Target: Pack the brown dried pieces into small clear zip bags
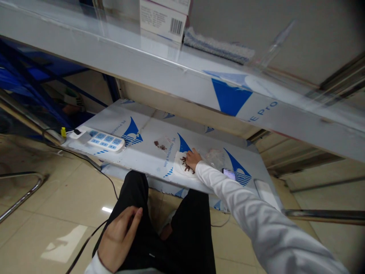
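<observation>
My right hand [194, 159] reaches down to a white sheet [179, 169] on the lower shelf. Its bent fingertips touch a cluster of small dark brown pieces [185, 164], too small to name; what lies between the fingers is hidden. My left hand [121, 236] is over my left thigh, its fingers curled and close together, and nothing shows in it. Left of the sheet is a clear plastic bag [163, 144] with a few more brown pieces. A crumpled clear bag [215, 156] lies just beyond my right wrist.
A white power strip [107, 141] sits at the shelf's left end, with a black cable [110, 179] hanging down. A phone-like object [229, 174] lies near my right forearm. The upper shelf [171, 76] overhangs, bearing a box [164, 21] and a fluffy cloth [218, 47].
</observation>
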Demonstrator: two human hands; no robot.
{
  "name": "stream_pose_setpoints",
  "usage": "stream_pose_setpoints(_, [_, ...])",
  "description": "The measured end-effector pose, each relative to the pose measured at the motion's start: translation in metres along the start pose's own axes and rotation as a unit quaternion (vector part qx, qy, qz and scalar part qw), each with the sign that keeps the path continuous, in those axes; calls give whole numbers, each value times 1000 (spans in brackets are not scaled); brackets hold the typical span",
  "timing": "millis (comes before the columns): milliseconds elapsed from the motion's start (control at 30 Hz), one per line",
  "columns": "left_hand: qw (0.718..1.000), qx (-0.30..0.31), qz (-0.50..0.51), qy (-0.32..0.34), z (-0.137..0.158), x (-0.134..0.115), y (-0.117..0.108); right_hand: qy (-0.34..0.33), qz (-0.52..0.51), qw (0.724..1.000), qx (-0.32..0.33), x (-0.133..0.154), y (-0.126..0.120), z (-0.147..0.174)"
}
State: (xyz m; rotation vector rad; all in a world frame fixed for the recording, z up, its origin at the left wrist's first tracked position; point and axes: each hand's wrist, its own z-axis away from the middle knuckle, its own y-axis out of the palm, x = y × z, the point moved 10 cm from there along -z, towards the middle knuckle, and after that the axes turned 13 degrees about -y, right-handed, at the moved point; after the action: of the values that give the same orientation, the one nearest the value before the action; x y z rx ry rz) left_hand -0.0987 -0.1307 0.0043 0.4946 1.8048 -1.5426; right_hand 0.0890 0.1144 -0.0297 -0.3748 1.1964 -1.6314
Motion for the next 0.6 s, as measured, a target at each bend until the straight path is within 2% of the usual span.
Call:
stream_pose_setpoints(200, [1000,18,-7,-23,-1,-2,6,-43,37,998,-15,3,-18,1])
stream_pose_setpoints(300, [1000,4,-11,2,3,-7,6,-77,40,996,-11,2,-24,3])
stream_pose_setpoints(467, [997,-44,-34,60,9,-20,-2,-104,45,994,9,0,-20,5])
stream_pose_setpoints(600, [997,-38,-45,54,9,-22,-2,-104,41,993,25,-1,-13,3])
